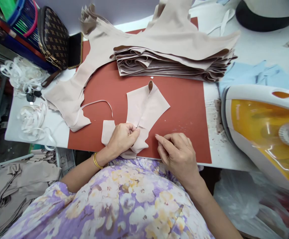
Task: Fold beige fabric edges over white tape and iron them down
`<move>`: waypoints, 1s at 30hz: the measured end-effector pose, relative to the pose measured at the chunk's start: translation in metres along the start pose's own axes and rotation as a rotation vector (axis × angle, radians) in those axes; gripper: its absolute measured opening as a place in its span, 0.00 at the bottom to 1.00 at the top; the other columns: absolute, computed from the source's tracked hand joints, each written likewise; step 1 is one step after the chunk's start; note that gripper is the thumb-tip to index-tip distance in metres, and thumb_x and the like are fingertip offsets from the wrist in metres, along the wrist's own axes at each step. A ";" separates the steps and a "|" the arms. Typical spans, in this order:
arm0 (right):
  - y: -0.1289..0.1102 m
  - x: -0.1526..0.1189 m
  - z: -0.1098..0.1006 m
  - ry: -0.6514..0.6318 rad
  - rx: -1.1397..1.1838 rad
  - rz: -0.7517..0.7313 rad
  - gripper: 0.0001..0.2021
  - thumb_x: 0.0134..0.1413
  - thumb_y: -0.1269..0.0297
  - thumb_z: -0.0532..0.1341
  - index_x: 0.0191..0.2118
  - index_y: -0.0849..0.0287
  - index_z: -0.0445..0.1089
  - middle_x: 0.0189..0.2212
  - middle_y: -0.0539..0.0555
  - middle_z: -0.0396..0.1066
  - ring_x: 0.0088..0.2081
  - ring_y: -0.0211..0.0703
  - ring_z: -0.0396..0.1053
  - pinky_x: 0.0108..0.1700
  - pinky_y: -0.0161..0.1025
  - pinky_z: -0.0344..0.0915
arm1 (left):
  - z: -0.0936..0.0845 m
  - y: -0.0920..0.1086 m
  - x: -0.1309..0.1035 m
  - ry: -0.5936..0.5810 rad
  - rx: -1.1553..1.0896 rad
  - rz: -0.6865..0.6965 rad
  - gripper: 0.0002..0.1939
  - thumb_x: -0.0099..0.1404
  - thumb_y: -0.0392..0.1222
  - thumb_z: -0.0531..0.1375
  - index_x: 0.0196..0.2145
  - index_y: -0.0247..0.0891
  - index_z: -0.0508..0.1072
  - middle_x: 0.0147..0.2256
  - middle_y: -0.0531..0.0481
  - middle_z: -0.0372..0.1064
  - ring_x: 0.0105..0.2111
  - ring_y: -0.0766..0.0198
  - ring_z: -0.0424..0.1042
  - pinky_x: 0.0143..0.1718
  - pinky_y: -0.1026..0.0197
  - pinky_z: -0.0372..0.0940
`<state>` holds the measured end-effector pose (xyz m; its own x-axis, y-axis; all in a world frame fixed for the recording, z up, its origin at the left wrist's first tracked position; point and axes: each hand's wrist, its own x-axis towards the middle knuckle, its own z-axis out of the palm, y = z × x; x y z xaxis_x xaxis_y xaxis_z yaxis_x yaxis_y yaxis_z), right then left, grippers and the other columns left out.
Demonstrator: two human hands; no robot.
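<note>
A pale beige fabric piece (146, 106) lies on the red-brown mat (184, 116), with a raised fold at its top and a seam line down its middle. My left hand (124, 136) pinches the lower part of this piece between thumb and fingers. Just right of the fabric, my right hand (175, 149) is held over the mat's front edge, thumb and index finger near each other; whether something tiny is between them is too small to tell. A small beige scrap (108, 131) is beside my left hand, and a thin strip (97, 102) curls above it.
Stacked beige fabric (171, 63) covers the mat's back, and more cut pieces (72, 96) lie at the left. A yellow and white iron (266, 129) stands at the right. White ribbons (32, 116), a brown pouch (53, 38) and a fabric-filled basket (57, 159) are on the left.
</note>
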<state>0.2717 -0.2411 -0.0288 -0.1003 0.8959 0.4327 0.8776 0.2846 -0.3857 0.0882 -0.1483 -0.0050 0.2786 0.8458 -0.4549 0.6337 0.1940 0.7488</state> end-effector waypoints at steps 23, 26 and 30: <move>-0.009 0.003 0.008 -0.050 -0.040 -0.033 0.10 0.58 0.74 0.60 0.45 0.62 0.73 0.31 0.53 0.70 0.36 0.42 0.60 0.37 0.41 0.52 | 0.002 -0.001 0.000 0.006 0.039 0.029 0.16 0.62 0.48 0.58 0.21 0.36 0.66 0.17 0.57 0.57 0.18 0.72 0.54 0.21 0.66 0.48; -0.009 0.003 0.009 -0.052 -0.042 -0.034 0.11 0.58 0.73 0.60 0.47 0.61 0.73 0.31 0.53 0.70 0.36 0.42 0.59 0.37 0.41 0.52 | 0.002 -0.001 0.001 0.006 0.042 0.031 0.16 0.62 0.48 0.58 0.21 0.36 0.66 0.17 0.57 0.57 0.17 0.72 0.53 0.21 0.66 0.48; -0.010 0.003 0.013 -0.067 -0.095 -0.017 0.13 0.59 0.72 0.60 0.50 0.60 0.72 0.32 0.53 0.70 0.36 0.42 0.59 0.37 0.41 0.52 | 0.003 -0.002 0.001 0.006 0.038 0.035 0.16 0.62 0.47 0.58 0.21 0.36 0.67 0.17 0.57 0.58 0.18 0.72 0.54 0.21 0.66 0.49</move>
<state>0.2563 -0.2366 -0.0343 -0.1441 0.9129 0.3818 0.9158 0.2692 -0.2981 0.0894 -0.1497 -0.0086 0.2967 0.8548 -0.4258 0.6504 0.1456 0.7455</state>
